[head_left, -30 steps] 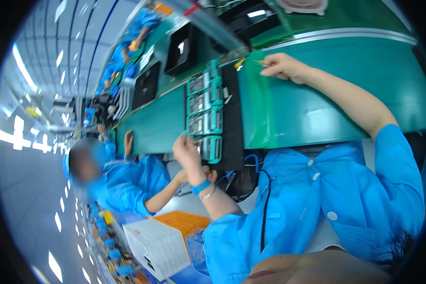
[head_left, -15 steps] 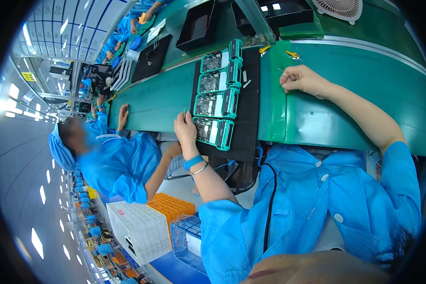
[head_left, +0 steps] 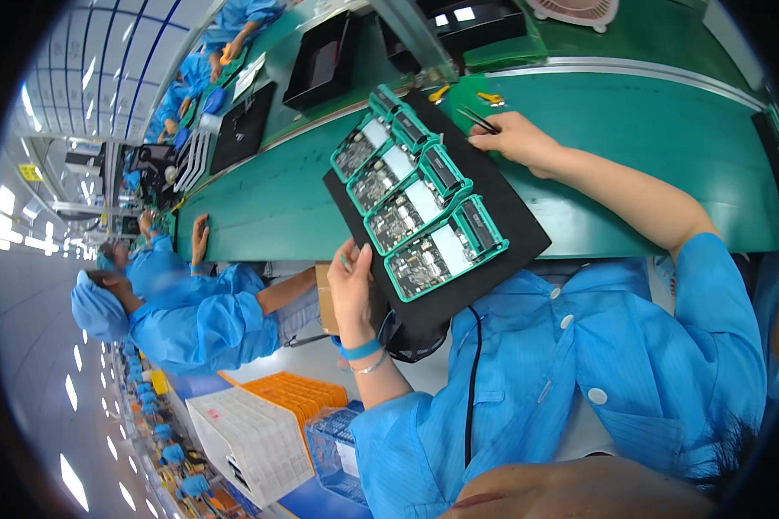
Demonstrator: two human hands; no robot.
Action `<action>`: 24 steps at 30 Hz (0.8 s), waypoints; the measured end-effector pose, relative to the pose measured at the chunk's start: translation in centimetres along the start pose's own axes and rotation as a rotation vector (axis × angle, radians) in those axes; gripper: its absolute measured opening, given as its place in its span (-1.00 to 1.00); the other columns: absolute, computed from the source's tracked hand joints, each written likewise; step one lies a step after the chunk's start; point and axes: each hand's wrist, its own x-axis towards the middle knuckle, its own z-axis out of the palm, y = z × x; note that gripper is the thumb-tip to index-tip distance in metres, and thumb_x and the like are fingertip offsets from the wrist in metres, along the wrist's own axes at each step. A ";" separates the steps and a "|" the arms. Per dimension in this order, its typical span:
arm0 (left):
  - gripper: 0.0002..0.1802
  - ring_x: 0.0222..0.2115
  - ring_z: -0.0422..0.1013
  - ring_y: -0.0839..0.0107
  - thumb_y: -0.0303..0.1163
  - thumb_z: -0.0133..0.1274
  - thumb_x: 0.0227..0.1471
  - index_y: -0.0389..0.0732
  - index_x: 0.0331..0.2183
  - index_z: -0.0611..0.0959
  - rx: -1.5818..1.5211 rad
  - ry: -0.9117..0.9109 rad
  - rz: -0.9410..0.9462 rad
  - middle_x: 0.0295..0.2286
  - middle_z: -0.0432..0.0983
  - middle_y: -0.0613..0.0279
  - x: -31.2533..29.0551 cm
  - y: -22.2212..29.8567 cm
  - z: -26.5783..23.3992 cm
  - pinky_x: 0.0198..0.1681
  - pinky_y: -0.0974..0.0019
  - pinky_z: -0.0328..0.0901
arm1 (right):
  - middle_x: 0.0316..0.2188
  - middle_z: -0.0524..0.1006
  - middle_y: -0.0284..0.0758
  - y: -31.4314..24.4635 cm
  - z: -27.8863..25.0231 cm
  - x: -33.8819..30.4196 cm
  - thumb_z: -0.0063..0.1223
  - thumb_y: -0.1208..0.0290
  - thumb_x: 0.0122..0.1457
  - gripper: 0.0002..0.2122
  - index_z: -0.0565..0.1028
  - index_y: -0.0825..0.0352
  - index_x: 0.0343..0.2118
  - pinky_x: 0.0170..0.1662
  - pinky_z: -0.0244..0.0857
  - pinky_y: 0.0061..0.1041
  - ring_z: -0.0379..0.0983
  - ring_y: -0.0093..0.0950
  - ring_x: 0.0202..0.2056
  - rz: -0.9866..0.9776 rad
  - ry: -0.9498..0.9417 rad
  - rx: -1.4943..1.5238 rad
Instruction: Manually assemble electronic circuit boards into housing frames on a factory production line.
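Several circuit boards [head_left: 395, 219] in green frames lie in a slanted row on a black mat [head_left: 504, 223]. The mat sits at an angle on the green bench, its near corner reaching past the front edge. My left hand [head_left: 351, 290] is at the mat's left side, beside the nearest boards. Its fingers are curled, with a bit of green among them too small to name. Beyond the mat's right side, my right hand [head_left: 521, 143] grips dark tweezers [head_left: 479, 120], their tips pointing left, away from the boards.
Yellow-handled small tools [head_left: 491, 99] lie beyond my right hand. Black trays [head_left: 322, 60] stand at the back. To the left, a co-worker in blue [head_left: 203, 303] sits at the green bench [head_left: 277, 195]. White and orange crates [head_left: 247, 432] stand low on the left.
The mat with its boards has turned counterclockwise, its near end swinging right and toward me. My left hand has moved nearer to me. The tweezers in my right hand show more clearly.
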 end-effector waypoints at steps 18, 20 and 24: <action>-0.32 -0.59 0.16 0.76 -0.57 0.13 0.15 -0.39 0.26 0.29 -0.114 -0.359 0.120 -0.55 0.23 0.54 -5.0 0.4 5.0 -0.57 0.61 0.03 | -0.44 0.50 -0.37 3.6 -2.9 -7.0 0.25 0.52 0.08 -0.85 0.55 0.40 -0.29 -0.29 0.31 -0.55 0.42 -0.55 -0.38 0.051 0.321 0.175; -0.32 -0.58 0.16 0.76 -0.57 0.13 0.15 -0.39 0.26 0.29 -0.083 -0.465 0.148 -0.56 0.20 0.54 -3.6 0.8 5.6 -0.57 0.60 0.01 | -0.44 0.50 -0.39 3.6 -3.8 -9.2 0.23 0.50 0.10 -0.85 0.55 0.40 -0.27 -0.37 0.28 -0.60 0.41 -0.59 -0.41 0.036 0.360 0.228; -0.27 -0.60 0.19 0.71 -0.52 0.18 0.14 -0.51 0.24 0.24 -0.045 -0.584 0.170 -0.57 0.23 0.49 0.0 0.4 7.1 -0.57 0.58 0.11 | -0.54 0.43 -0.50 2.2 -3.8 -12.5 0.21 0.48 0.14 -0.85 0.54 0.38 -0.26 -0.58 -0.05 -0.65 0.19 -0.75 -0.62 0.023 0.555 0.132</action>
